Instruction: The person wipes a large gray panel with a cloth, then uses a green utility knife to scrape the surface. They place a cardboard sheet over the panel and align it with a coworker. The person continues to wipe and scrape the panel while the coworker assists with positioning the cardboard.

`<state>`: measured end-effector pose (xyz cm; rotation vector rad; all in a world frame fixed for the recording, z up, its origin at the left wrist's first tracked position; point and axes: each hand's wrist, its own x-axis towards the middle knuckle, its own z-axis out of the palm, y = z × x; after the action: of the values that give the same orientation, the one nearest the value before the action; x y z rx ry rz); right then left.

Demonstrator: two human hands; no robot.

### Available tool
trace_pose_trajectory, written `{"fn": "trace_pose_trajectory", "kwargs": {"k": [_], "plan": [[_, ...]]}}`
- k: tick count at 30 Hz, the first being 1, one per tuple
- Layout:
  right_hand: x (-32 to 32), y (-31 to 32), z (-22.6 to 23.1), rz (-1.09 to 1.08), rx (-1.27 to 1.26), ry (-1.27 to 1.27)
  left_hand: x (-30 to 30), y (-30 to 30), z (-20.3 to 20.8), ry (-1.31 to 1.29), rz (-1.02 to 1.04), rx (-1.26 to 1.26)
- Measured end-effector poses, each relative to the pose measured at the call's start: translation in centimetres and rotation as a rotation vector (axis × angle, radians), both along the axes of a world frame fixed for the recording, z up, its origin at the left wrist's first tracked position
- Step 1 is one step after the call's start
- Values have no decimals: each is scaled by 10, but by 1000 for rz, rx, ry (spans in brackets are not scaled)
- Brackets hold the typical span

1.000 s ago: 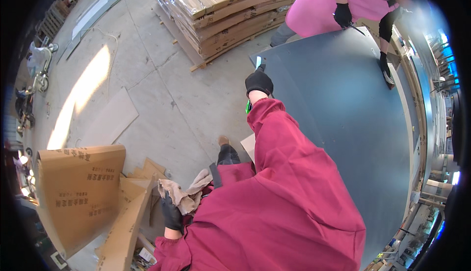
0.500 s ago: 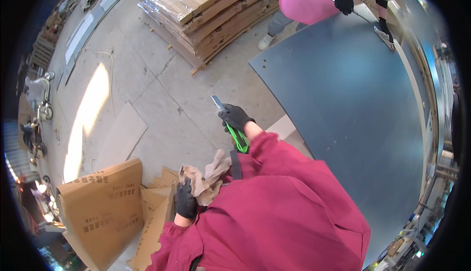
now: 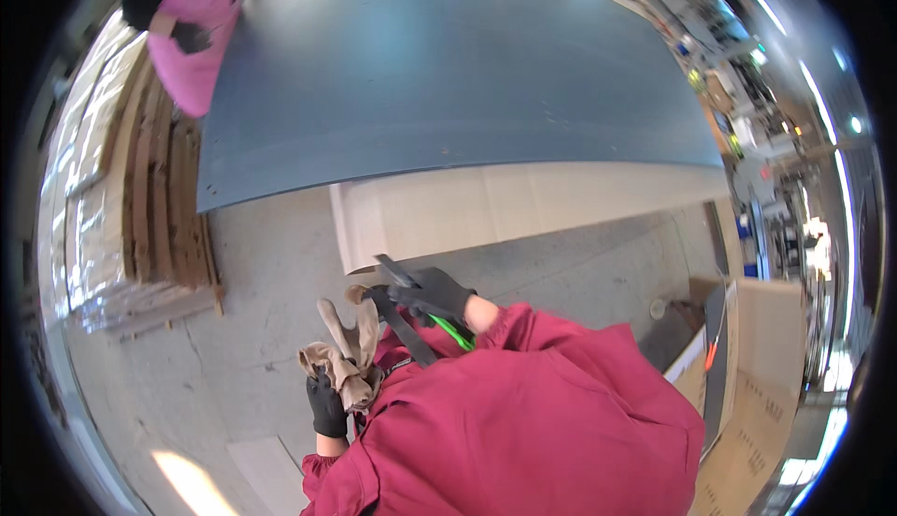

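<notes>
My left hand (image 3: 327,406), in a black glove, is closed on a crumpled beige cloth (image 3: 348,357) with finger-like ends, like a work glove. To its upper right, my right hand (image 3: 434,293), also black-gloved, grips a flat-bladed tool (image 3: 396,271). Its grey blade juts out past the thumb side, and a bright green part (image 3: 453,332) shows below the palm. A dark strap (image 3: 402,327) lies between my hands against the red sleeve. Both hands are in front of my body, apart from the large blue-grey panel (image 3: 448,77) ahead.
Below the panel's near edge is a pale board (image 3: 523,203). Another person in pink (image 3: 196,30) stands at its far left corner, black-gloved hands beside it. Stacked flat cartons (image 3: 121,179) rise at the left. Opened cardboard (image 3: 757,404) and an orange-handled tool (image 3: 712,352) are at the right.
My view has swung to the right, so the panel now lies straight ahead and the carton stack at the left. Both hands keep hold of the cloth and the flat-bladed tool.
</notes>
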<state>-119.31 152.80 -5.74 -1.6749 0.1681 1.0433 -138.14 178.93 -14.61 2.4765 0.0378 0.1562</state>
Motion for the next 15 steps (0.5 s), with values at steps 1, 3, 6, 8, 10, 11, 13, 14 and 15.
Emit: {"fn": "trace_pose_trajectory", "kwargs": {"k": [1,3,6,8,10,11,13,14,15], "plan": [[-15,-5,-5,-75,-32,-32,4,4,-4,126,85,-347],[-49,-31,-11,-201,-66,-388,11,7,-5,425,268,-1010],[-83,-76,-8,-510,-69,-248,43,11,12,423,83,-816],[-95,-100,-6,-690,-68,-109,79,0,28,435,6,-757],[-103,-119,-7,-849,11,-19,109,-13,52,245,-320,-612],[-105,-125,-9,-874,-32,-101,125,-20,68,149,-483,-536],[-105,-135,-16,-949,22,-211,158,-35,106,-81,-781,-128],[-105,-141,-19,-957,11,-293,170,-51,124,175,-687,-494],[-103,-147,-23,-967,18,-304,189,-68,140,-280,-826,-108]]}}
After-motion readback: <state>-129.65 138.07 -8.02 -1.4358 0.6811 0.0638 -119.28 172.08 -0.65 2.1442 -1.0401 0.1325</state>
